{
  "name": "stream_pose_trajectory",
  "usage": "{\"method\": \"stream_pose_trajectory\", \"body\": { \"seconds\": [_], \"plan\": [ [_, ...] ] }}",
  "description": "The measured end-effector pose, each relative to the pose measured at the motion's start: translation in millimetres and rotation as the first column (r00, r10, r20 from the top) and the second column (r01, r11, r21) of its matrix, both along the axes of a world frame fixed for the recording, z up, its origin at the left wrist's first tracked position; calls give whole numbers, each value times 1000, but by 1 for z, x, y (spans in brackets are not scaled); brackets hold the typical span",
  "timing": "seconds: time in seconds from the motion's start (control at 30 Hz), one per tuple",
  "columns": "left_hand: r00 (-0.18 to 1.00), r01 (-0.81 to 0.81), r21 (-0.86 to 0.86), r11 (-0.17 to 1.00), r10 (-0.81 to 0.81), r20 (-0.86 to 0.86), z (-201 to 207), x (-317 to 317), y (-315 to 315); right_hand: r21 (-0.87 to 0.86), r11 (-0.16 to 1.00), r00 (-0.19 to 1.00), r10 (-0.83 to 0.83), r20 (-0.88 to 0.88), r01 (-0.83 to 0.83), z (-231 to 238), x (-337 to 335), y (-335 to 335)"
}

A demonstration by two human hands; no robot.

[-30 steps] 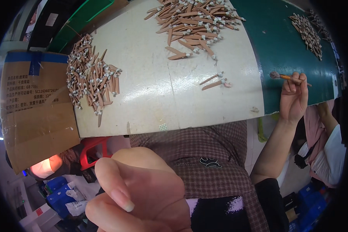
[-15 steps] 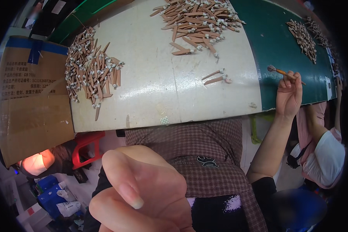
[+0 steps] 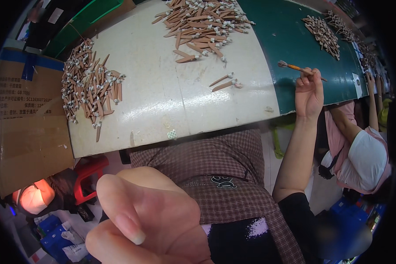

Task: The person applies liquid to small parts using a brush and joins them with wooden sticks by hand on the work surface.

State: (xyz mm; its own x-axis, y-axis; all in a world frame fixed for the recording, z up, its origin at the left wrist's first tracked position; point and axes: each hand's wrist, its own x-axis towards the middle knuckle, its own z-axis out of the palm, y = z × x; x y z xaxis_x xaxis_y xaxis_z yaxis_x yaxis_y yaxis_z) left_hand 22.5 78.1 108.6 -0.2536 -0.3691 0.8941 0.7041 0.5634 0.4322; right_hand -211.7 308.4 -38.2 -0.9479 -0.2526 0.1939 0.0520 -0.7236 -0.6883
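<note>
My right hand is raised over the green right part of the table. Its fingers are closed round a small brush with an orange section and a greyish tip, which points left. Very large in the lower left, my left hand shows a bare palm, with thumb and finger curled in; the lower edge cuts off the rest. Two flat brown sticks with whitish lumps at one end lie on the white tabletop, left of my right hand. Similar sticks form a big pile at the back.
Another stick pile lies at the left, beside a cardboard box. More small pieces are heaped on the green surface. A red stool stands below the table. To my right sits another person in a white sleeve.
The view has shifted, so the table and piles appear further left. My right hand still holds the brush up. My left hand keeps its curled shape.
</note>
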Motion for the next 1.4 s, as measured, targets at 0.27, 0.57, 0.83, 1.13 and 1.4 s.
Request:
{"method": "stream_pose_trajectory", "body": {
  "seconds": [0.27,0.57,0.83,1.13,1.4],
  "plan": [
    [999,23,-36,999,-21,33,4,10,6,4,1000,1000,-12,7,12,-2,-12,-6],
    [832,495,-377,783,-301,466,-30,-11,-22,18,987,979,-160,128,159,7,2,-4],
    [733,592,-324,738,-325,598,-83,-5,-11,-5,999,998,-33,50,33,6,3,-11],
    [789,485,-326,811,-246,562,-74,3,-35,-3,998,994,-59,98,59,8,4,-6],
    [865,193,-400,896,37,500,-107,23,-75,-84,992,995,-86,48,90,-4,-6,-17]
  ]
}}
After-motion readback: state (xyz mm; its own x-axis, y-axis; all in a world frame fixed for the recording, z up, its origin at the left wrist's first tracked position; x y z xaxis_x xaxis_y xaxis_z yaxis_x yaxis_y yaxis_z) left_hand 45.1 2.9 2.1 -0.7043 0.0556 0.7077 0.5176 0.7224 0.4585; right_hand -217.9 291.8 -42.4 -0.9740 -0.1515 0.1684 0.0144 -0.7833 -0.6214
